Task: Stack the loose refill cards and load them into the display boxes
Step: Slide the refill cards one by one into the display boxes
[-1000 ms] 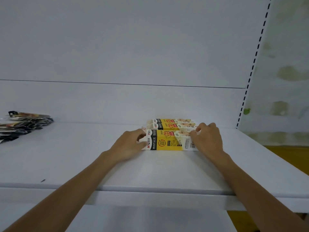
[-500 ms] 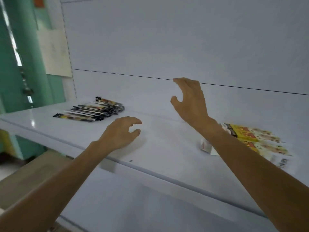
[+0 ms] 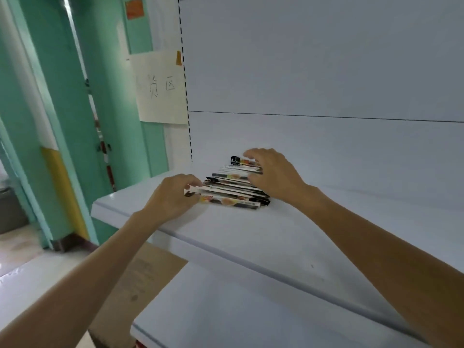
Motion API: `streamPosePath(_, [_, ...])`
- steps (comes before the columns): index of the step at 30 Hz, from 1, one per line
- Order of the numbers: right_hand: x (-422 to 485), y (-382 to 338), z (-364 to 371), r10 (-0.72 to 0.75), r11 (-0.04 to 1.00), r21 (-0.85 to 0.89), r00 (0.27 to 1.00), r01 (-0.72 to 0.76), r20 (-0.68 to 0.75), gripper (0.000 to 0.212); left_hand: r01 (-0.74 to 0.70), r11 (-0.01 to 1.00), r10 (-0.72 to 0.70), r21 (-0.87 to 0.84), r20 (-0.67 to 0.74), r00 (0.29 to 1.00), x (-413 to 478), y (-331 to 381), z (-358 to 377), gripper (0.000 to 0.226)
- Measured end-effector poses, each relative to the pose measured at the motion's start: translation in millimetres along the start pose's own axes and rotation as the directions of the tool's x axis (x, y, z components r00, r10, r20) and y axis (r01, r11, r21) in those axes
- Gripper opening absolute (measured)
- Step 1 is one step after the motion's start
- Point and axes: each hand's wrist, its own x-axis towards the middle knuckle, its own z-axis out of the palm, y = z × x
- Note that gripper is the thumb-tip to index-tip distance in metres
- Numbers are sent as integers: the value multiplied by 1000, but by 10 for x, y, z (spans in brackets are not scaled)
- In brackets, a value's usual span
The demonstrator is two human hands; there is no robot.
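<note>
from my head view, the loose refill cards (image 3: 233,189) lie in a fanned, uneven pile on the white shelf (image 3: 251,234). my left grip (image 3: 173,197) is clamped on the pile's left ends with the thumb on the nearest card, and my right grip (image 3: 273,177) is curled over the pile's right ends, fingers arched above the farthest card. a handwritten paper sign (image 3: 160,89) hangs up and left of the pile.

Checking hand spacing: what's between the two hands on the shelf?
Head view: the fanned pile of refill cards spans it, left hand at one end, right hand at the other.
</note>
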Motion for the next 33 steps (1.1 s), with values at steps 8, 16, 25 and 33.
streamPosePath(8, [274, 117, 426, 268, 953, -192, 949, -236, 164, 25, -31, 988, 67, -149, 242, 968, 745, -650, 154, 37])
streamPosePath(16, [368, 49, 553, 268, 932, -289, 953, -218, 145, 17, -196, 935, 250, -295, 158, 955, 976, -714, 319, 28])
streamPosePath(25, [452, 44, 486, 350, 931, -145, 931, -334, 100, 14, -231, 946, 272, -228, 166, 948, 981, -862, 168, 43])
streamPosePath(33, [439, -132, 722, 138, 925, -373, 981, -77, 139, 19, -373, 907, 418, -198, 308, 855, 747, -754, 98, 40])
